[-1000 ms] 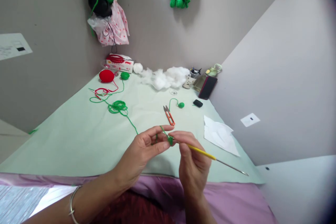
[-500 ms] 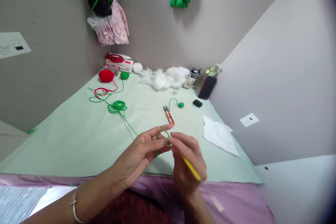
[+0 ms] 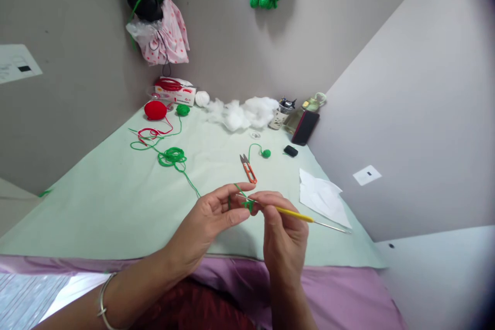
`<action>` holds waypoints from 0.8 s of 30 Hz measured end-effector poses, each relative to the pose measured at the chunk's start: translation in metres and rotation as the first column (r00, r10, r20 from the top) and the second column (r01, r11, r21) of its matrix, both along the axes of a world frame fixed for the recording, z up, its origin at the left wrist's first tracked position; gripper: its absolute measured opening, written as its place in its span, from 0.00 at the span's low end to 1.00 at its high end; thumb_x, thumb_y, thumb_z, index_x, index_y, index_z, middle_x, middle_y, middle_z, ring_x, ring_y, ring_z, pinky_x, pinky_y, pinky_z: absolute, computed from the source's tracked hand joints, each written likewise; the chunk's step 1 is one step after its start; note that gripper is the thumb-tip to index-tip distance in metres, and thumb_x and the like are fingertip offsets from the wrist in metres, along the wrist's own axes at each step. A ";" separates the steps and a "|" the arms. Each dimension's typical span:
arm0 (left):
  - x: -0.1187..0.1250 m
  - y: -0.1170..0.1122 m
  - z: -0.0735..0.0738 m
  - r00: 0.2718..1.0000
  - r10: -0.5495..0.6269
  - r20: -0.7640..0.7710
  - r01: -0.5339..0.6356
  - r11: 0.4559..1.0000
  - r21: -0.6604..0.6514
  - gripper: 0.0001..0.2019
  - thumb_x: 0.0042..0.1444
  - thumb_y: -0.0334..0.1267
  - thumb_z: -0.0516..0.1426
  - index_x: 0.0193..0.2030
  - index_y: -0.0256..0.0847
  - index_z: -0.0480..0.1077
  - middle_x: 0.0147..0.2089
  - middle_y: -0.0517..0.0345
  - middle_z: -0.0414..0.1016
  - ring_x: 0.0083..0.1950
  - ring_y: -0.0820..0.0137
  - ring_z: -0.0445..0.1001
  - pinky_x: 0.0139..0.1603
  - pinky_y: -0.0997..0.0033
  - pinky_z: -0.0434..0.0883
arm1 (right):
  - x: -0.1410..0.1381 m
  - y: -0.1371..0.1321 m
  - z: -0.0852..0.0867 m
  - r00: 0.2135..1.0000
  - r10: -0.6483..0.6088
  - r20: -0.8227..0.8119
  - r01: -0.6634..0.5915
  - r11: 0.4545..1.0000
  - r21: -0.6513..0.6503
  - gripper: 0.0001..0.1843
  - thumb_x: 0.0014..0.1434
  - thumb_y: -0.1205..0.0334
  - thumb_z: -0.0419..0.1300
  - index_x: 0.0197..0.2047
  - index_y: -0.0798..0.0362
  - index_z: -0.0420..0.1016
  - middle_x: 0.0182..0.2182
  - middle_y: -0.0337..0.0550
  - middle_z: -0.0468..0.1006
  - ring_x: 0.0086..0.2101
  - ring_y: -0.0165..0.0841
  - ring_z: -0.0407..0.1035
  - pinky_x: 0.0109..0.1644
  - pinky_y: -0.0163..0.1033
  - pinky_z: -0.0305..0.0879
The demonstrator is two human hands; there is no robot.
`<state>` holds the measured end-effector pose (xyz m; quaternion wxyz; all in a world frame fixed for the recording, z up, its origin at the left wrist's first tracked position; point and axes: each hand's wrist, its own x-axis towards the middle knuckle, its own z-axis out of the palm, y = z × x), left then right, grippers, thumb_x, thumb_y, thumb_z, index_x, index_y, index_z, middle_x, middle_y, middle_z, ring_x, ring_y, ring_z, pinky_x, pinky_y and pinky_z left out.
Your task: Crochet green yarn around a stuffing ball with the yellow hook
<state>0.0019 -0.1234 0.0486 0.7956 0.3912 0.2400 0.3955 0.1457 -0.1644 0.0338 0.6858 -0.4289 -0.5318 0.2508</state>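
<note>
My right hand (image 3: 285, 221) grips a crochet hook (image 3: 296, 213) with a yellow handle and metal ends, its tip pointing left. At that tip is a small piece of green crochet work (image 3: 248, 206), between the two hands. My left hand (image 3: 218, 214) is closed around the green yarn, thumb beside the piece and index finger stretched out with a strand over it. That green yarn (image 3: 189, 180) runs back from my left hand to a loose coil (image 3: 172, 157) on the table. Just beyond my fingertips lie orange-handled thread snips (image 3: 248, 169).
Behind are a small green crocheted ball (image 3: 266, 153), white stuffing (image 3: 243, 114), a red yarn ball (image 3: 155, 110) and a green yarn ball (image 3: 183, 110). To the right lie white paper (image 3: 323, 196), a black object (image 3: 291, 151) and a leaning phone (image 3: 306, 128).
My right hand has turned, swinging the hook from pointing down toward me to lying nearly level, its rear end to the right. The green piece now shows more clearly between my hands.
</note>
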 end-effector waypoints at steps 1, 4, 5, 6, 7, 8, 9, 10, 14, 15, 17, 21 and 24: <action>-0.001 0.001 0.000 1.000 0.002 -0.003 -0.002 1.000 0.010 0.16 0.57 0.40 0.68 0.53 0.47 0.81 0.41 0.58 0.79 0.47 0.68 0.74 0.57 0.66 0.66 | 0.000 0.000 0.000 1.000 0.015 -0.018 -0.015 1.000 -0.006 0.12 0.69 0.67 0.59 0.43 0.45 0.83 0.38 0.40 0.81 0.36 0.31 0.73 0.41 0.39 0.72; -0.002 0.003 0.000 1.000 0.024 -0.017 -0.023 0.999 0.044 0.13 0.60 0.40 0.66 0.51 0.46 0.82 0.39 0.58 0.80 0.45 0.68 0.74 0.55 0.66 0.67 | 0.000 0.000 0.001 0.999 0.047 -0.023 -0.047 0.999 -0.010 0.12 0.69 0.67 0.58 0.43 0.45 0.83 0.37 0.40 0.80 0.35 0.30 0.71 0.40 0.39 0.71; -0.001 0.004 0.000 0.999 0.034 -0.018 -0.033 0.998 0.049 0.12 0.60 0.39 0.66 0.50 0.46 0.82 0.38 0.59 0.79 0.44 0.69 0.73 0.54 0.67 0.67 | -0.001 0.000 0.001 0.999 0.052 -0.015 -0.052 0.999 -0.007 0.12 0.69 0.67 0.58 0.43 0.45 0.83 0.37 0.41 0.80 0.35 0.31 0.71 0.40 0.39 0.71; -0.001 0.005 -0.001 0.999 0.046 -0.018 -0.045 0.998 0.049 0.12 0.59 0.39 0.66 0.49 0.47 0.82 0.37 0.60 0.79 0.43 0.70 0.73 0.53 0.68 0.67 | -0.001 0.000 0.001 0.999 0.052 -0.005 -0.052 0.999 -0.002 0.11 0.68 0.67 0.59 0.44 0.45 0.83 0.38 0.41 0.80 0.36 0.31 0.72 0.41 0.40 0.72; 0.000 0.006 -0.002 0.998 0.060 -0.021 -0.059 0.997 0.048 0.11 0.58 0.38 0.67 0.49 0.47 0.82 0.35 0.61 0.77 0.41 0.71 0.73 0.52 0.69 0.67 | -0.002 0.000 0.001 0.999 0.044 0.010 -0.044 0.999 -0.001 0.10 0.67 0.67 0.61 0.44 0.45 0.84 0.37 0.41 0.79 0.37 0.32 0.72 0.41 0.40 0.72; 0.000 0.006 -0.002 0.997 0.074 -0.025 -0.073 0.996 0.047 0.12 0.56 0.38 0.68 0.48 0.47 0.83 0.34 0.62 0.76 0.40 0.72 0.72 0.50 0.70 0.67 | -0.002 0.000 0.001 0.999 0.034 0.025 -0.034 0.999 -0.005 0.09 0.66 0.67 0.63 0.43 0.45 0.84 0.37 0.41 0.79 0.38 0.33 0.72 0.42 0.40 0.72; 0.000 0.006 -0.003 0.996 0.087 -0.032 -0.085 0.995 0.044 0.13 0.55 0.38 0.69 0.48 0.47 0.83 0.33 0.63 0.75 0.39 0.72 0.71 0.49 0.70 0.67 | -0.002 0.000 0.002 0.999 0.023 0.033 -0.022 1.000 -0.013 0.08 0.64 0.68 0.65 0.42 0.45 0.84 0.36 0.41 0.79 0.39 0.33 0.73 0.42 0.40 0.72; 0.000 0.006 -0.003 0.995 0.093 -0.039 -0.092 0.995 0.040 0.13 0.54 0.38 0.70 0.47 0.47 0.83 0.33 0.63 0.74 0.38 0.72 0.71 0.48 0.70 0.67 | -0.002 0.001 0.002 0.999 0.018 0.029 -0.017 0.999 -0.027 0.08 0.62 0.68 0.67 0.41 0.45 0.85 0.35 0.41 0.78 0.39 0.34 0.73 0.42 0.40 0.72; 0.000 0.005 -0.003 0.998 0.045 -0.041 -0.045 0.999 0.013 0.14 0.56 0.39 0.69 0.50 0.45 0.82 0.33 0.60 0.77 0.40 0.69 0.73 0.50 0.68 0.66 | -0.001 0.003 0.002 0.985 0.082 -0.152 -0.099 0.990 -0.104 0.05 0.59 0.67 0.69 0.36 0.46 0.84 0.31 0.38 0.77 0.32 0.30 0.72 0.36 0.37 0.71; -0.001 0.005 -0.003 0.999 0.026 -0.032 -0.026 1.000 0.003 0.14 0.56 0.39 0.68 0.50 0.45 0.82 0.33 0.60 0.77 0.40 0.69 0.74 0.51 0.67 0.66 | -0.001 0.004 0.003 0.970 0.102 -0.220 -0.130 0.985 -0.116 0.04 0.58 0.66 0.70 0.35 0.46 0.84 0.31 0.37 0.77 0.30 0.29 0.71 0.35 0.36 0.71; -0.001 0.005 -0.003 1.000 0.003 -0.008 -0.003 1.000 -0.024 0.14 0.55 0.38 0.69 0.49 0.44 0.82 0.32 0.60 0.77 0.40 0.68 0.75 0.51 0.67 0.65 | -0.002 0.006 0.003 0.932 0.118 -0.343 -0.176 0.974 -0.144 0.03 0.55 0.64 0.72 0.33 0.47 0.83 0.30 0.36 0.77 0.28 0.27 0.70 0.33 0.34 0.71; -0.001 0.005 -0.004 1.000 -0.015 0.006 0.015 0.998 -0.055 0.15 0.53 0.38 0.70 0.49 0.45 0.83 0.32 0.60 0.75 0.39 0.69 0.73 0.50 0.67 0.64 | -0.004 0.009 0.005 0.861 0.096 -0.499 -0.221 0.955 -0.197 0.07 0.48 0.64 0.74 0.28 0.49 0.81 0.29 0.36 0.76 0.26 0.25 0.67 0.31 0.33 0.70; -0.001 0.005 -0.003 0.999 -0.035 0.002 0.035 0.999 -0.040 0.16 0.52 0.39 0.70 0.49 0.45 0.83 0.32 0.61 0.73 0.39 0.69 0.71 0.50 0.67 0.63 | -0.005 0.011 0.007 0.817 0.097 -0.568 -0.258 0.943 -0.211 0.09 0.47 0.63 0.75 0.28 0.49 0.80 0.27 0.34 0.75 0.24 0.24 0.66 0.30 0.31 0.68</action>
